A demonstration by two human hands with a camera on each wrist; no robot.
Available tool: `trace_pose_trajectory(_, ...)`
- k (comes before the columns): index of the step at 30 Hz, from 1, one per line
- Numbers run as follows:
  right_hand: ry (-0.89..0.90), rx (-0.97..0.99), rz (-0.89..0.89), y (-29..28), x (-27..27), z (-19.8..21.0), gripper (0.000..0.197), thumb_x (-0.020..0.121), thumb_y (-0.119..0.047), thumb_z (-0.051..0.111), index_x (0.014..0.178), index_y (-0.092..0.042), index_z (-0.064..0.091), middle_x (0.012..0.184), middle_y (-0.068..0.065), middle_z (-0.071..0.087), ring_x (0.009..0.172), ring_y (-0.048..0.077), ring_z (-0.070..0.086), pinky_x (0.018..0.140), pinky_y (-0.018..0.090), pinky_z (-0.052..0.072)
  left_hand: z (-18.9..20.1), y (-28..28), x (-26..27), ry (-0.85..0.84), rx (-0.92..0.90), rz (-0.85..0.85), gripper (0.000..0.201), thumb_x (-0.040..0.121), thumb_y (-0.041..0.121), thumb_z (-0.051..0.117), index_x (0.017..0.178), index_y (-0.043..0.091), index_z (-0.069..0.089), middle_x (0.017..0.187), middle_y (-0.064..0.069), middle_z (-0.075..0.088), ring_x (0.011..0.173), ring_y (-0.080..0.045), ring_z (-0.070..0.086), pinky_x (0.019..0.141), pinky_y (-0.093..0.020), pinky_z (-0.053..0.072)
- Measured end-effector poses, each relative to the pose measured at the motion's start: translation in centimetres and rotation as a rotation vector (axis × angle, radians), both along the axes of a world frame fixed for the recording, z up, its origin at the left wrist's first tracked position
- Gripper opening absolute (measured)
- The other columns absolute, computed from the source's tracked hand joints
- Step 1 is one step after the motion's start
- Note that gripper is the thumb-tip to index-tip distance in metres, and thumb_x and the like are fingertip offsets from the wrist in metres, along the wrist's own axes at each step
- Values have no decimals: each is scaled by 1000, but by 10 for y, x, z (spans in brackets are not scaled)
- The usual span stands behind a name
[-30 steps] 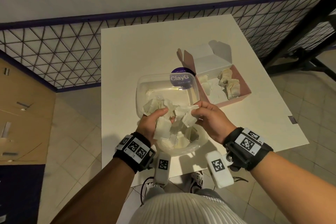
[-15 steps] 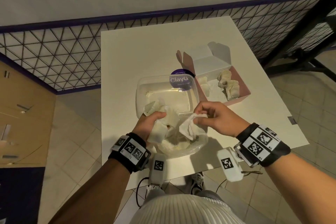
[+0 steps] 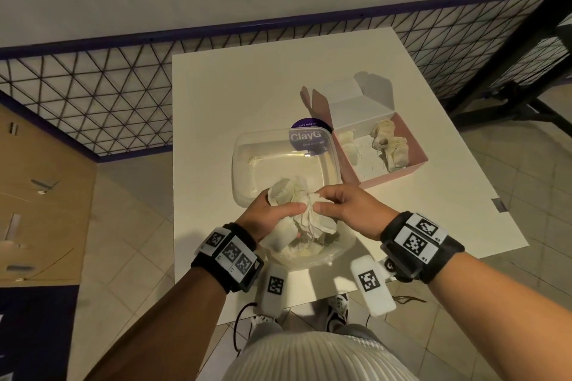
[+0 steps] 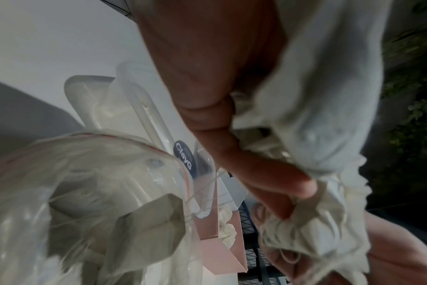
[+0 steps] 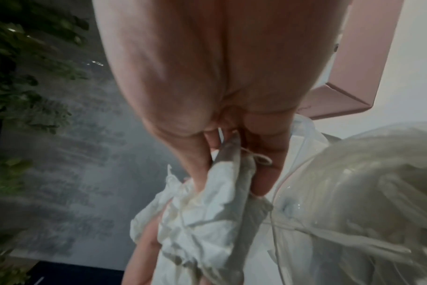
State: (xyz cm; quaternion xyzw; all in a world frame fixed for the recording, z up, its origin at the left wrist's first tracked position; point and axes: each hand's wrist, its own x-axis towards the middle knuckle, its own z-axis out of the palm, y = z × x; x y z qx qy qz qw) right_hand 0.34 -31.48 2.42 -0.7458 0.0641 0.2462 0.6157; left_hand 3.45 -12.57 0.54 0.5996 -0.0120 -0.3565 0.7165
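Observation:
My left hand (image 3: 269,213) grips a crumpled bunch of white paper sachets (image 3: 291,195) with thin strings, held just above an open clear plastic bag (image 3: 312,252) at the table's near edge. Pressed against that bunch, my right hand (image 3: 343,207) pinches one sachet between thumb and fingers. In the left wrist view the fingers (image 4: 263,173) curl round the sachets (image 4: 312,125), with the bag (image 4: 85,183) below holding more of them. In the right wrist view the fingers (image 5: 263,173) pinch a creased sachet (image 5: 207,212) and its string beside the bag (image 5: 354,183).
A clear plastic tub (image 3: 247,158) with a purple ClayG sticker (image 3: 306,138) stands just beyond the hands, nearly bare inside. To its right an open pink box (image 3: 416,164) holds several more sachets. All rest on a white table (image 3: 216,96) beside a mesh fence (image 3: 93,96).
Half a second ago my right hand had drawn a sachet out to the right of the bunch. Now it is back against the bunch in my left hand.

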Motion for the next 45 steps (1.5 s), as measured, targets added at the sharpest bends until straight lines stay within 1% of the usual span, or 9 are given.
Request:
trace_pose_trajectory(5, -26, 29, -119, -6, 2, 2, 16, 90, -7, 58, 96, 7, 60, 85, 14, 59, 77, 21, 53, 75, 30, 44, -4, 1, 3, -1, 38, 109, 14, 92, 10, 61, 101, 17, 67, 88, 1, 74, 84, -20, 70, 69, -31, 55)
trace_pose_trajectory(11, -85, 186, -149, -10, 1, 17, 5, 89, -1, 56, 89, -5, 60, 76, 0, 66, 70, 9, 61, 67, 19, 49, -16, 0, 14, 70, 56, 432, 11, 90, 10, 64, 96, 0, 64, 82, -13, 68, 71, -23, 69, 59, -30, 54)
trace_pose_trajectory(16, -57, 100, 70, 8, 1, 8, 25, 89, -1, 57, 113, -6, 59, 100, 3, 67, 94, 14, 63, 90, 33, 50, -10, -17, 16, -131, 183, 357, 20, 87, 12, 67, 106, 5, 63, 90, -5, 71, 81, -18, 69, 68, -27, 55)
trace_pose_trajectory(21, -42, -4, 62, 19, 1, -3, 15, 80, -19, 68, 94, -20, 62, 91, 8, 64, 84, 19, 58, 87, 47, 48, -8, -26, 15, -235, 220, 287, 14, 86, 13, 68, 98, 15, 63, 87, 0, 69, 81, -16, 65, 77, -33, 55)
trace_pose_trajectory(24, -39, 23, 26, 16, 0, -1, 13, 79, -19, 70, 88, -18, 61, 85, 12, 58, 78, 22, 53, 77, 41, 46, -7, -21, 13, -170, 164, 306, 12, 88, 9, 66, 97, 16, 63, 87, 0, 69, 80, -15, 66, 71, -27, 53)
trace_pose_trajectory(31, 5, 237, -214, -6, -5, 0, 10, 87, -2, 59, 92, -10, 57, 77, 0, 71, 70, 10, 64, 67, 22, 52, -14, 5, 15, 122, 41, 411, 25, 89, 2, 56, 113, 2, 61, 105, -24, 68, 96, -39, 68, 83, -48, 57)
trace_pose_trajectory(37, 30, 317, -406, 2, -5, -9, 14, 87, -3, 60, 101, -4, 58, 93, 14, 68, 78, 21, 64, 68, 28, 55, 5, -6, -5, 73, -112, 118, 11, 89, 8, 62, 98, 2, 60, 68, -6, 65, 58, -17, 62, 52, -26, 53)
trace_pose_trajectory(40, 22, 339, -427, 5, -7, -11, 15, 87, -1, 59, 102, -1, 58, 93, 14, 68, 79, 20, 66, 71, 28, 56, 10, -10, -6, 39, -102, 108, 6, 93, 2, 54, 92, 3, 60, 63, 1, 67, 52, -11, 63, 49, -23, 50)
trace_pose_trajectory(45, 1, 307, -444, 1, -9, -12, 27, 88, 0, 58, 115, -3, 59, 93, 7, 72, 78, 13, 69, 68, 23, 55, 1, -8, 0, 80, -16, 208, 12, 91, 13, 62, 82, 6, 61, 62, -9, 56, 54, -22, 56, 54, -31, 53)
